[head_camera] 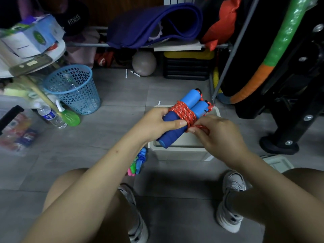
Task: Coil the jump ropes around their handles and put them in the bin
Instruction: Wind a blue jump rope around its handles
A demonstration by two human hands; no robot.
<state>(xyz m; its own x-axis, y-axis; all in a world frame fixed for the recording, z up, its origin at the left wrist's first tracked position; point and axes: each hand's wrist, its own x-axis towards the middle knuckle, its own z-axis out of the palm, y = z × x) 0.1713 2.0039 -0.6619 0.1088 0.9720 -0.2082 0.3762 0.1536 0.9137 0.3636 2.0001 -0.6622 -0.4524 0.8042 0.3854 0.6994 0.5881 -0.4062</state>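
Two blue foam handles (191, 100) of a jump rope lie side by side, bound by several turns of red speckled rope (182, 112). My left hand (157, 123) grips the handles from the left, thumb pressed on the coil. My right hand (215, 132) pinches the loose red rope end just below the coil. The bundle hangs over a white rectangular bin (182, 151) on the floor. A second jump rope (137, 163), with blue, green and pink parts, lies on the floor left of the bin.
A blue mesh wastebasket (71, 88) stands at the left, with a water bottle (52, 116) and a green spray bottle (69, 116) beside it. A grey ball (144, 63) and a black-and-yellow case (188, 65) sit under the shelf. Black equipment (280, 102) stands at the right.
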